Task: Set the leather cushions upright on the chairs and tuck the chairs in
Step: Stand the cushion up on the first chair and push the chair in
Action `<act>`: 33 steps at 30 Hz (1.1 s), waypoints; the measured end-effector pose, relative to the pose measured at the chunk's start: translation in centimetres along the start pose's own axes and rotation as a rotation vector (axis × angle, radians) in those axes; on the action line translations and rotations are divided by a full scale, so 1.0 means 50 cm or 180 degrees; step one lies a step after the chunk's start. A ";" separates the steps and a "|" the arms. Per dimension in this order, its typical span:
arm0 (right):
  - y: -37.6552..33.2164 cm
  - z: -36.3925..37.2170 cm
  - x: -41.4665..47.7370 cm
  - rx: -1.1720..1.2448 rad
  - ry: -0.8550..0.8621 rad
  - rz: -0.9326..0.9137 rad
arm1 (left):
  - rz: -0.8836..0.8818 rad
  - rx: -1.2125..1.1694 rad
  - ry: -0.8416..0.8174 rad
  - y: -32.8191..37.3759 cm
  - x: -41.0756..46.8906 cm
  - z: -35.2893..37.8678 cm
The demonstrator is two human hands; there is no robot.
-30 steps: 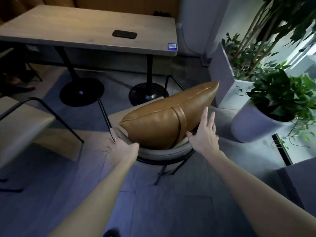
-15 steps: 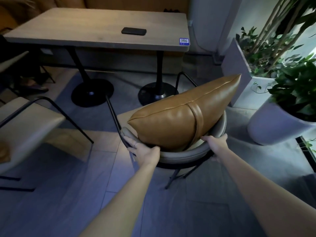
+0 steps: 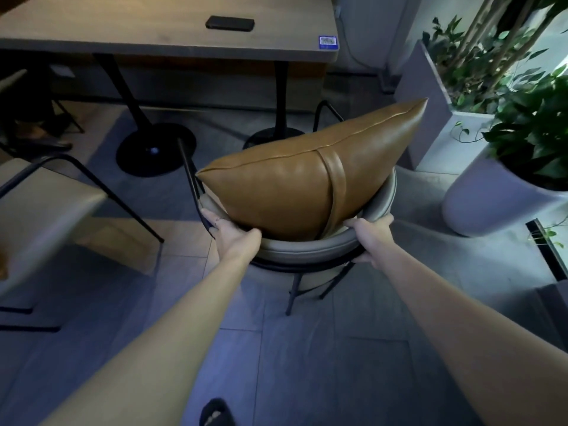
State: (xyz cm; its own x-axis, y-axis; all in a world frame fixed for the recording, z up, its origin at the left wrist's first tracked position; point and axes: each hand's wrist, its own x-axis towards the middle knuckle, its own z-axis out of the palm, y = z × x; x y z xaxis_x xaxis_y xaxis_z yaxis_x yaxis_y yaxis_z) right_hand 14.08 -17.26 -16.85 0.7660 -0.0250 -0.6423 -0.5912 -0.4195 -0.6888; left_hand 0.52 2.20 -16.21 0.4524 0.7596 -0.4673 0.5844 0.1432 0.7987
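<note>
A tan leather cushion point(image 3: 295, 186) with a strap stands on edge in a grey round-backed chair point(image 3: 307, 249), leaning against the curved backrest. My left hand point(image 3: 229, 232) is shut on the left part of the backrest rim. My right hand point(image 3: 370, 238) grips the right part of the same rim. The chair faces a wooden table point(image 3: 123, 29) and stands a short way back from it. A second beige chair point(image 3: 43, 207) sits at the left, partly cut off by the frame edge.
A black phone point(image 3: 230, 23) lies on the table. Two black pedestal bases point(image 3: 155, 153) stand under it. A white round planter point(image 3: 488, 198) and a tall square planter point(image 3: 430, 96) with green plants crowd the right side. My foot point(image 3: 216, 413) shows at the bottom.
My right hand went from open beside the cushion to gripping the backrest. Both hands now hold the rim, and the chair looks closer to the table, though my head has also moved.
</note>
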 end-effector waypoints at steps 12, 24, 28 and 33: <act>-0.018 0.106 -0.002 0.0154 -0.0140 -0.0006 | 0.0161 0.0485 0.0009 0.040 0.140 -0.109; -0.060 0.173 0.013 0.0283 -0.0311 0.0014 | 0.0164 0.0191 -0.0153 0.080 0.240 -0.149; -0.066 0.145 0.005 0.0241 -0.0425 0.0069 | 0.0342 0.0023 -0.0224 0.069 0.232 -0.150; -0.086 0.120 0.014 0.0374 -0.0440 0.0126 | 0.0076 -0.0091 -0.0404 0.078 0.213 -0.154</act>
State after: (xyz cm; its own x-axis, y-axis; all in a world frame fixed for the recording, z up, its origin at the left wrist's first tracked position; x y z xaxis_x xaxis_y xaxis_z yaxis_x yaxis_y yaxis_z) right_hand 15.64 -10.02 -16.36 0.7044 0.0889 -0.7042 -0.6519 -0.3117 -0.6913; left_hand 2.44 15.72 -15.17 0.5487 0.6768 -0.4908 0.5539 0.1454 0.8198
